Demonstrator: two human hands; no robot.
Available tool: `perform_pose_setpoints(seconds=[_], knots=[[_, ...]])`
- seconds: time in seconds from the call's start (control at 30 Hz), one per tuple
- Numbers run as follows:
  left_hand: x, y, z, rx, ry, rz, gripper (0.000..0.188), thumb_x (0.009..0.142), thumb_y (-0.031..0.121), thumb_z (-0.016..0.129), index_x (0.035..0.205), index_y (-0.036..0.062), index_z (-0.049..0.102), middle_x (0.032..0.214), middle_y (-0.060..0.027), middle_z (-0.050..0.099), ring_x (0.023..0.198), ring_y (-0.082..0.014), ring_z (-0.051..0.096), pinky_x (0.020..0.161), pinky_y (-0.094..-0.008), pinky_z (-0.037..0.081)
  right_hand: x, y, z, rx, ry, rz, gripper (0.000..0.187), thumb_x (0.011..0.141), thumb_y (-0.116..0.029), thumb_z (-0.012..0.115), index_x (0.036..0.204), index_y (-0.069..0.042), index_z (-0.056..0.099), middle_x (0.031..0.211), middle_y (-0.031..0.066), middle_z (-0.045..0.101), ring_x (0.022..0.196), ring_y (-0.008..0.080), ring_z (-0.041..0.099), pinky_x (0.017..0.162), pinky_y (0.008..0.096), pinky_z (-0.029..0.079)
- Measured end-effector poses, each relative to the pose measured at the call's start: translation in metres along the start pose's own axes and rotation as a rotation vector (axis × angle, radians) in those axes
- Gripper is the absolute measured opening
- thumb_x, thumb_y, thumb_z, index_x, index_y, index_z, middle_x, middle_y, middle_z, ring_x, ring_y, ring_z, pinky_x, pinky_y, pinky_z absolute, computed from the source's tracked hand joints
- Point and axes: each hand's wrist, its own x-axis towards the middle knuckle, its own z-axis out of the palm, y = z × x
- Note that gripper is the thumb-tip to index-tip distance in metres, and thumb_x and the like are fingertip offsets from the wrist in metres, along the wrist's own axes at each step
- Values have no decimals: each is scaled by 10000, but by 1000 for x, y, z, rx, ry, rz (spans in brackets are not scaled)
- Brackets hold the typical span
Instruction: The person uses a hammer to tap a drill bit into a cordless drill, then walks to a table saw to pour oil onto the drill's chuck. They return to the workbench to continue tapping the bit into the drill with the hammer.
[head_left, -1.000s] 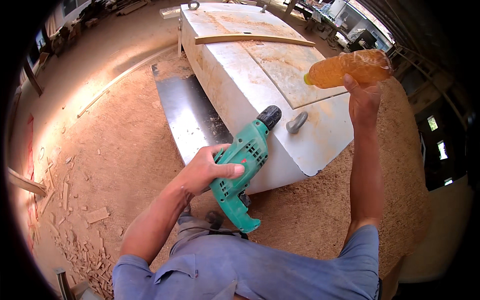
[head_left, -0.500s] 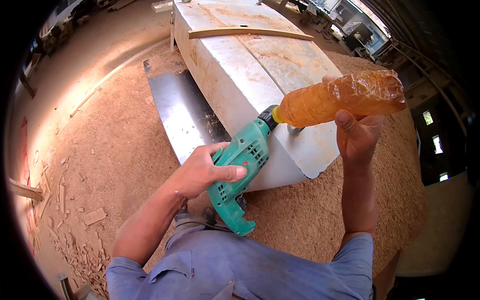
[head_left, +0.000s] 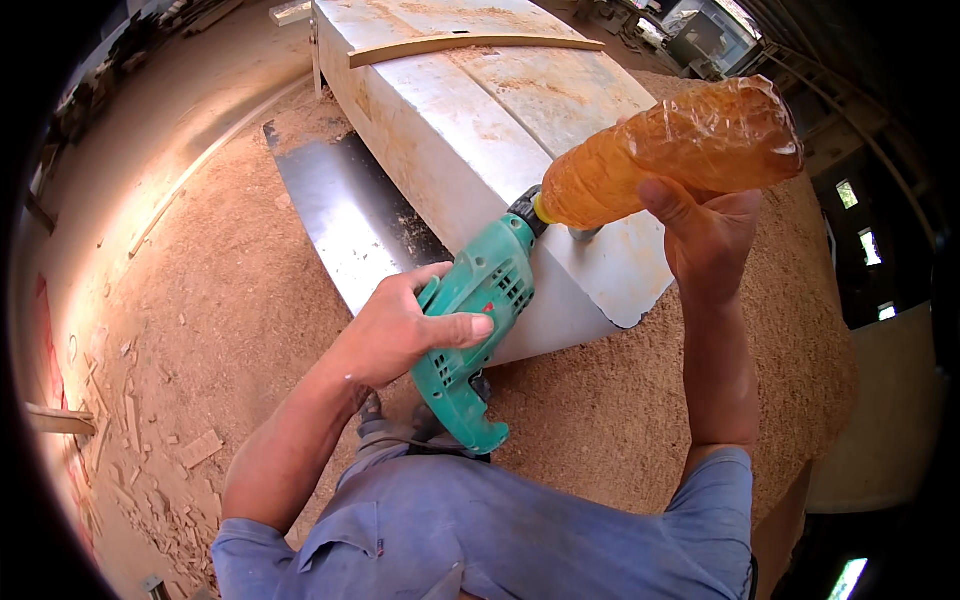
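Observation:
My left hand [head_left: 395,325] is wrapped round the body of a green power drill [head_left: 478,300], thumb along its top side. The drill's black chuck [head_left: 527,210] points up and to the right. Against the chuck sits the yellow neck of a crumpled clear plastic bottle [head_left: 670,150] with amber-orange content or colouring. My right hand [head_left: 708,230] is closed round the bottle from below, thumb on the near side; its other fingers are mostly hidden behind the bottle. Whether the neck is fixed to the chuck or only touching it I cannot tell.
Ahead stands a long pale metal machine table [head_left: 480,140] dusted with sawdust, a thin curved wooden strip [head_left: 475,43] lying across it. A shiny metal sheet [head_left: 345,210] leans at its left. Sawdust [head_left: 220,290] covers the floor, with wood scraps [head_left: 165,500] at lower left.
The bottle's far end has tilted upward and its near end has shifted slightly left, along with the drill. Both hands keep their hold. The whole view has shifted a little.

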Motion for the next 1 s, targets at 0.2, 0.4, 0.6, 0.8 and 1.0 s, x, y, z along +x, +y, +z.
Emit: perform_pose_setpoints(seconds=[0.2, 0.4, 0.6, 0.8, 1.0], knots=[[2, 1, 0, 31, -17, -20, 625, 774, 304, 878, 1260, -29, 668, 1083, -95, 728, 968, -165, 677, 915, -318, 534, 9, -9, 6, 40, 56, -90, 387, 856, 7, 818, 1202, 60, 652, 1132, 127, 742, 1056, 195, 698, 938, 339, 571], [0, 5, -1, 25, -19, -20, 492, 807, 265, 858, 1187, -7, 705, 1052, -75, 738, 940, -138, 665, 892, -307, 525, 8, -3, 12, -27, 26, -88, 378, 868, 18, 801, 1209, 56, 643, 1158, 126, 732, 1058, 194, 695, 966, 349, 558], [1, 6, 0, 46, -24, -36, 481, 811, 248, 855, 1189, -8, 703, 1053, -74, 735, 946, -140, 664, 894, -308, 525, 10, -1, 11, -12, 6, -88, 374, 868, 15, 801, 1208, 52, 648, 1155, 122, 734, 1061, 194, 696, 957, 346, 560], [1, 6, 0, 56, -3, -22, 561, 788, 268, 875, 1226, -28, 687, 1058, -88, 734, 958, -156, 675, 908, -317, 533, 7, -9, 4, 33, 46, -23, 379, 875, -4, 802, 1216, 55, 647, 1155, 125, 737, 1052, 188, 701, 941, 333, 565], [3, 26, -9, 251, 6, -2, 612, 776, 265, 890, 1268, -26, 672, 1058, -111, 746, 957, -178, 696, 910, -324, 533, 1, -2, -8, 31, 68, -42, 365, 890, -19, 785, 1219, 51, 647, 1152, 126, 740, 1049, 189, 707, 945, 335, 567]])
